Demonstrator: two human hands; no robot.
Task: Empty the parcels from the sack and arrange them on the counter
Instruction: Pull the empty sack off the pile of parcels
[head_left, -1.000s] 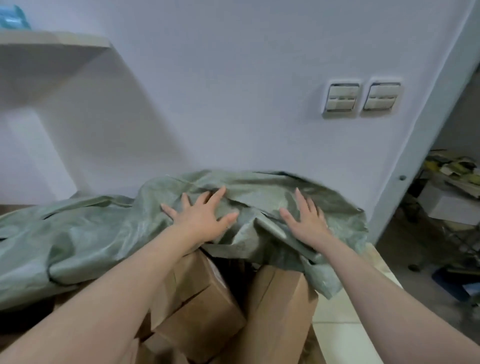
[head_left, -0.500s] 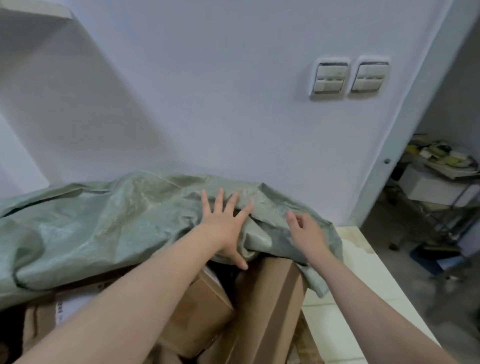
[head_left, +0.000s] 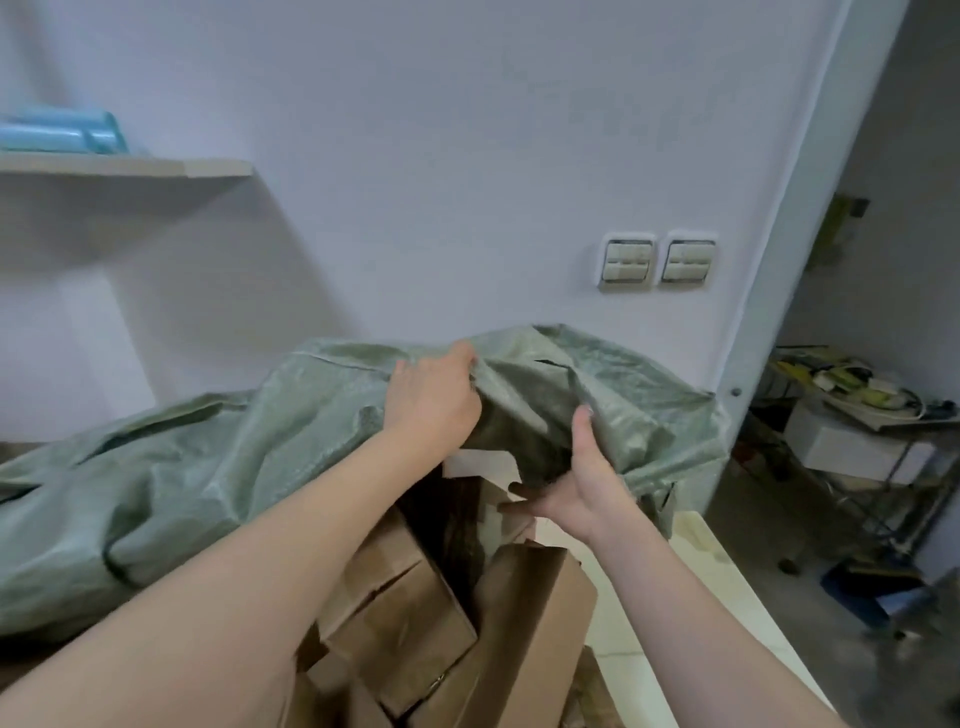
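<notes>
As left hand (head_left: 431, 400) grips sack (head_left: 208, 493), right hand (head_left: 587, 493) pinches.

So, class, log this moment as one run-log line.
left hand: grips sack | right hand: grips sack | parcels: in sack mouth

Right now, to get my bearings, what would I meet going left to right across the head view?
Blue container on the shelf → left hand gripping the sack → right hand → cluttered cart.
</notes>
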